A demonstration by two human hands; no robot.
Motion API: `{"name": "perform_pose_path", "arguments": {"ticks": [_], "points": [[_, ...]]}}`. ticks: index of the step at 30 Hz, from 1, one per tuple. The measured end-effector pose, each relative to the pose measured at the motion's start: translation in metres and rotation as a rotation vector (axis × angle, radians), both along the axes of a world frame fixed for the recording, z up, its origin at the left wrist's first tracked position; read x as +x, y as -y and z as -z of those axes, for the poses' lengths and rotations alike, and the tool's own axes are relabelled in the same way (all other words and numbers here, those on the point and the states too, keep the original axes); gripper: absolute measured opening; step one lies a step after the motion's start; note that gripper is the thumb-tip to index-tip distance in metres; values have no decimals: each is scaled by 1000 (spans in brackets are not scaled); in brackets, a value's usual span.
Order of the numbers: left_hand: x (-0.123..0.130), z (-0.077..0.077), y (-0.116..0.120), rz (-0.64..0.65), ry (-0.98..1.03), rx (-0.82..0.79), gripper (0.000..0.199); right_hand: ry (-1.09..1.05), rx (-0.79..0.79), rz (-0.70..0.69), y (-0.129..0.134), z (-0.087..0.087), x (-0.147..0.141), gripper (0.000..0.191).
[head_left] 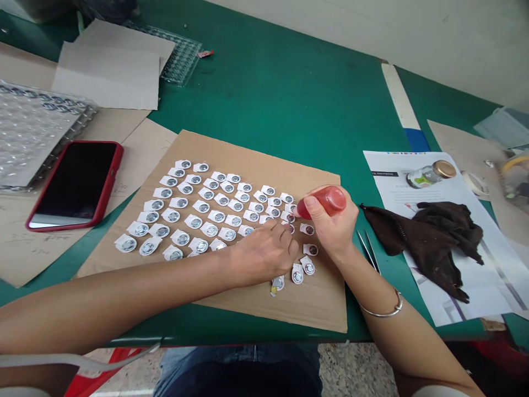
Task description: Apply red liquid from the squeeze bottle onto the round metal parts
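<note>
Several small white tabbed pieces with round metallic centres (201, 207) lie in rows on a brown cardboard sheet (248, 309). My right hand (336, 223) is wrapped round a red squeeze bottle (330, 200), tilted so its tip points down left at the pieces by the sheet's right side. Close beside the tip, my left hand (264, 251) rests low over the pieces with its fingers curled together. Whatever those fingers hold, if anything, is hidden. Just below my left hand, one piece (278, 283) has a yellow spot near it.
A red-cased phone (75, 184) lies at the left, near bubble wrap (31, 132) and grey card (111, 74). To the right are tweezers (369, 251), a dark cloth (438, 240) and a small glass jar (431, 173) on printed paper (384, 190).
</note>
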State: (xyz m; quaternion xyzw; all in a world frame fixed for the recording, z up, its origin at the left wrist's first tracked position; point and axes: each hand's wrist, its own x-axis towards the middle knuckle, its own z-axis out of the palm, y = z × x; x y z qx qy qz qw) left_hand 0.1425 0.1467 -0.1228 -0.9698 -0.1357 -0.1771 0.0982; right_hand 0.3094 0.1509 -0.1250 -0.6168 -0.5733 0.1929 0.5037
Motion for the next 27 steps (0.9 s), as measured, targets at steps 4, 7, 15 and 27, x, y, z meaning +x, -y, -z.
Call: {"name": "perform_pose_path", "arguments": {"ticks": [4,7,15,27], "points": [[0,-1,-1,2,2,-32,19,-9,-6,-5,-1,1,0,27],[0,-2,-2,4,14,-79,20,-12,-14,-4,-1,2,2,28],[-4,-4,-9,-18,52,-249,21,-3,-21,1,-3,4,7,29],[-12,-3,-30,-24,113,-635,15,120,63,36,-2,-5,8,26]]}}
